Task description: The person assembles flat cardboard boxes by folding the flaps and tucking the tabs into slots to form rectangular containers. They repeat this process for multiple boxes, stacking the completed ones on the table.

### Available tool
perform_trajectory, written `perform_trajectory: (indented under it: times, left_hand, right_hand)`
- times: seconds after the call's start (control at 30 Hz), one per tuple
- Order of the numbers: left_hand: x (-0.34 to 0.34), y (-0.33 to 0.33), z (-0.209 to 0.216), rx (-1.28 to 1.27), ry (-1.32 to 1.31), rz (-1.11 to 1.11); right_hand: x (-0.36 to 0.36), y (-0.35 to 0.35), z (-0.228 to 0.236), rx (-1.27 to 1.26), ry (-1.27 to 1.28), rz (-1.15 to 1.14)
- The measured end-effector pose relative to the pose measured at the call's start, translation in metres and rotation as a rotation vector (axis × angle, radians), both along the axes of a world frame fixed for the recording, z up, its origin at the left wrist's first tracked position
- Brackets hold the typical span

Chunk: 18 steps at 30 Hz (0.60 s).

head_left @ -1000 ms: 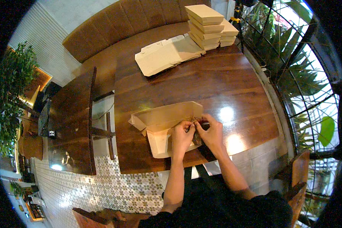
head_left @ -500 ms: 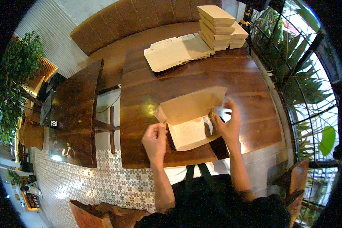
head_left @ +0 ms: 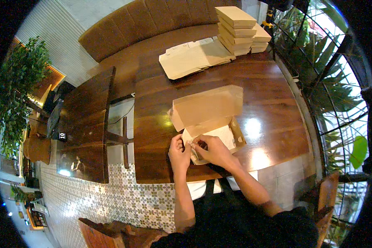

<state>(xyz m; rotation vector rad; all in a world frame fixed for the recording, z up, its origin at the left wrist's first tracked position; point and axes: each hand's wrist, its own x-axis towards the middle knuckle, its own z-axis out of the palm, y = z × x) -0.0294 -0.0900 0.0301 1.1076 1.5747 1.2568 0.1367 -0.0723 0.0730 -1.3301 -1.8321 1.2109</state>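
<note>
In front of me on the table lies a partly folded brown cardboard box (head_left: 208, 105), its lid raised at the far side. Its right side wall stands up, with small slots along it. My left hand (head_left: 179, 153) has its fingers curled at the box's left wall, near the front corner. At the same corner, my right hand (head_left: 213, 149) reaches across the box's front and pinches the cardboard with thumb and fingers. Both sets of fingertips nearly meet there and cover the flap between them.
At the far side of the wooden table (head_left: 273, 107) rest flat cardboard blanks (head_left: 190, 60), beside a stack of folded boxes (head_left: 237, 29). Beyond runs a brown bench (head_left: 153, 25). A second table (head_left: 84, 128) stands left across a gap; a metal grille borders the right.
My right hand has moved left from the box's right side to its left front corner. The right wall now stands uncovered. My left hand has closed in on the left wall.
</note>
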Motion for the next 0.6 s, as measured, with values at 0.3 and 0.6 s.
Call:
perform_trajectory:
  times: [0.3, 0.6]
  left_hand:
    - [0.020, -0.016, 0.019, 0.030, 0.270, -0.064]
    - [0.033, -0.026, 0.021, 0.200, -0.008, 0.079]
  right_hand:
    - [-0.017, 0.028, 0.005, 0.155, -0.226, -0.212]
    - [-0.009, 0.034, 0.008, -0.020, -0.182, -0.182]
